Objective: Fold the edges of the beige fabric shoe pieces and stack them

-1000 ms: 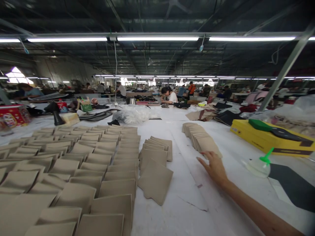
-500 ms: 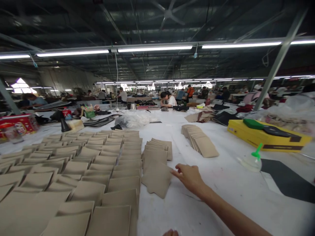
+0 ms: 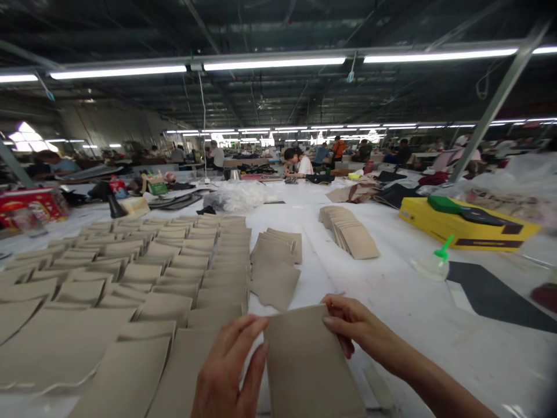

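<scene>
Beige rectangular panel [image 3: 311, 363], thin, smooth-faced, was held at bottom, just right of center; long sides ran away from viewer, near end out of view.

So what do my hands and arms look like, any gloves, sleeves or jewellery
The ungloved, slim-fingered left hand and right hand show no rings. The bare, slender right forearm shows no sleeve, watch or bracelet; the left forearm is out of frame.

Overhead tubes [image 3: 274, 64] glare white; ceiling [image 3: 261, 29] dim — right edge blurred
</scene>
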A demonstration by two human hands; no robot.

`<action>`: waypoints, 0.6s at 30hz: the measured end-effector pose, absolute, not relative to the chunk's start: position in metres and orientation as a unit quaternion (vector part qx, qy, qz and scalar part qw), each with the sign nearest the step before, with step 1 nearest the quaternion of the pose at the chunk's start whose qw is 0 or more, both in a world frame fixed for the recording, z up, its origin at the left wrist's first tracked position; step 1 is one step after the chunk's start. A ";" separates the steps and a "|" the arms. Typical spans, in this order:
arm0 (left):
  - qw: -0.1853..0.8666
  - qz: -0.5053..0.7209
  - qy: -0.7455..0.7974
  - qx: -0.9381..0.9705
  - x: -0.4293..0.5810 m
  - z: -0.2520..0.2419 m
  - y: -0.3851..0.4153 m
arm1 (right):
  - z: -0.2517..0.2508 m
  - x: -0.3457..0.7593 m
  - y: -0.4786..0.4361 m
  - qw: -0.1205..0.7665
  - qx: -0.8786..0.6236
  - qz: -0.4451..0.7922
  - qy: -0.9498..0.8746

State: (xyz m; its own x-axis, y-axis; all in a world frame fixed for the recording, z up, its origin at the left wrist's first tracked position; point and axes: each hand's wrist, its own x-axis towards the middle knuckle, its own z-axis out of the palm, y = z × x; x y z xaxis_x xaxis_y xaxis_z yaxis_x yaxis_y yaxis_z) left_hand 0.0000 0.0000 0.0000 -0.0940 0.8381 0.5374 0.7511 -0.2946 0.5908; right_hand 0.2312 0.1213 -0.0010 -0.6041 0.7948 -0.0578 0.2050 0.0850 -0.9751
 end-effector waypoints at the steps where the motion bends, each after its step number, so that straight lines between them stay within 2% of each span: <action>1: 0.098 0.425 0.608 0.663 -0.003 0.006 0.002 | 0.000 0.235 0.107 0.233 -0.355 0.595 -0.682; 5: 0.388 0.282 0.613 0.628 -0.001 0.012 0.003 | -0.012 0.237 0.056 0.159 -0.320 0.694 -0.625; 9: 0.570 0.222 0.558 0.561 0.003 -0.005 -0.011 | -0.027 0.238 0.023 0.127 -0.339 0.702 -0.613; 12: 0.639 0.217 0.527 0.517 -0.001 -0.014 -0.020 | -0.033 0.239 0.013 0.117 -0.343 0.701 -0.614; 14: 0.645 0.216 0.523 0.513 -0.004 -0.016 -0.023 | -0.035 0.240 0.012 0.110 -0.345 0.695 -0.622; 18: 0.647 0.213 0.525 0.511 -0.007 -0.015 -0.022 | -0.034 0.238 0.014 0.093 -0.368 0.545 -0.748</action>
State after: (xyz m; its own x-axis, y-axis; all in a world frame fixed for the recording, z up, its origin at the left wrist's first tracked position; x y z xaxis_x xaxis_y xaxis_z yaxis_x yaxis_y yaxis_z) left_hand -0.0065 -0.0221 -0.0152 0.3591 0.8116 -0.4609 0.2605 0.3871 0.8845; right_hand 0.2378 0.0139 -0.0339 -0.7120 0.6519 -0.2610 0.4485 0.1362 -0.8833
